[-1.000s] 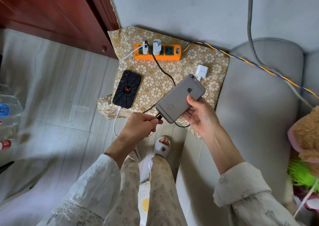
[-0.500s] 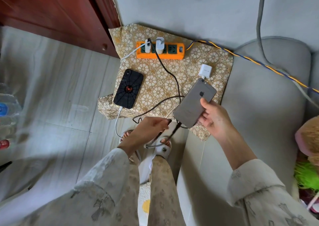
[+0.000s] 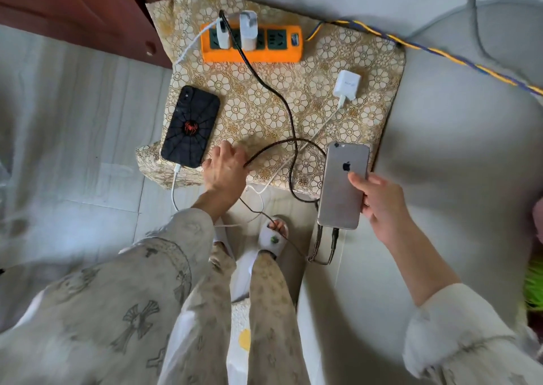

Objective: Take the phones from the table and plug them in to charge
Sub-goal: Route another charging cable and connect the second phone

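Observation:
My right hand [image 3: 379,199] grips a grey phone [image 3: 342,186] face down at the table's front right corner, with a black braided cable [image 3: 282,99] plugged into its bottom end. That cable runs to a charger in the orange power strip [image 3: 252,43]. My left hand [image 3: 224,167] rests on the table's front edge, fingers closed over a loop of the black cable. A black phone with a red spider case [image 3: 191,127] lies face down on the left of the table, a white cable [image 3: 174,184] plugged into its bottom.
The small table wears a gold floral cloth [image 3: 379,70]. A loose white charger [image 3: 346,84] with its own white cable lies at the right. A grey sofa [image 3: 455,155] flanks the right, a dark wooden cabinet [image 3: 88,11] the far left. My slippered foot [image 3: 273,234] stands below the table.
My right hand has lowered the grey phone toward the table's front right corner. My left hand left the plug end and moved up left onto the table, taking the cable loop.

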Available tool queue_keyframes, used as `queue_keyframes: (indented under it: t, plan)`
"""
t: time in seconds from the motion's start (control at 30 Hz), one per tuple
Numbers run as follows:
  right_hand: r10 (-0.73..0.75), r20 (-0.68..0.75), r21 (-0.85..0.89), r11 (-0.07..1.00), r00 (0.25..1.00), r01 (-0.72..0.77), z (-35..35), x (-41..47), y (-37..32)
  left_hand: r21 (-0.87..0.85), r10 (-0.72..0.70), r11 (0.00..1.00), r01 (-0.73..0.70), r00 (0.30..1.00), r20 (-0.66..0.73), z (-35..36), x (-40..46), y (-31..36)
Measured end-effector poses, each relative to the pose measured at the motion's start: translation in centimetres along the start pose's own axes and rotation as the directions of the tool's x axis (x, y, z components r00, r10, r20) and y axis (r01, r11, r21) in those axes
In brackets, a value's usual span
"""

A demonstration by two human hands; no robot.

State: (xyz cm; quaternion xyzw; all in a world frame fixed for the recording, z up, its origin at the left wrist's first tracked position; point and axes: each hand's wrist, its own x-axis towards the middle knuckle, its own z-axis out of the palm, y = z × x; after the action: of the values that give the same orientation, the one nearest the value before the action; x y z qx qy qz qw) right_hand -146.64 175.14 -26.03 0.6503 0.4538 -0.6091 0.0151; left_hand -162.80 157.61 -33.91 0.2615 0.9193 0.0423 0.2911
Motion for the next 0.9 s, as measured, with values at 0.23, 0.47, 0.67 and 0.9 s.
queue_keyframes:
  t: [0.23, 0.47, 0.67, 0.9]
  plan:
    - [-0.111, -0.010, -0.067, 0.992, 0.994, 0.110, -0.9, -0.8, -1.6, -0.393, 0.027, 0.919, 0.043, 0.985, 0.172, -1.2, -3.6, 1.6]
    - [-0.194, -0.073, -0.153, 0.971, 0.978, 0.182, -2.0, -3.2, -2.4, -0.685, 0.237, 0.689, 0.238, 0.819, 0.522, -3.6, -13.7, 3.2]
    - [-0.179, -0.033, -0.196, 0.966, 0.983, 0.169, -1.8, -4.8, -2.5, -0.667, 0.292, 0.430, 0.608, 0.605, 0.741, -3.4, -16.2, 2.9]
    - [-0.106, 0.017, -0.121, 0.987, 0.994, 0.107, 1.7, -4.1, -1.3, -0.477, 0.013, 0.734, 0.484, 0.692, 0.722, -0.7, -14.2, -0.2]
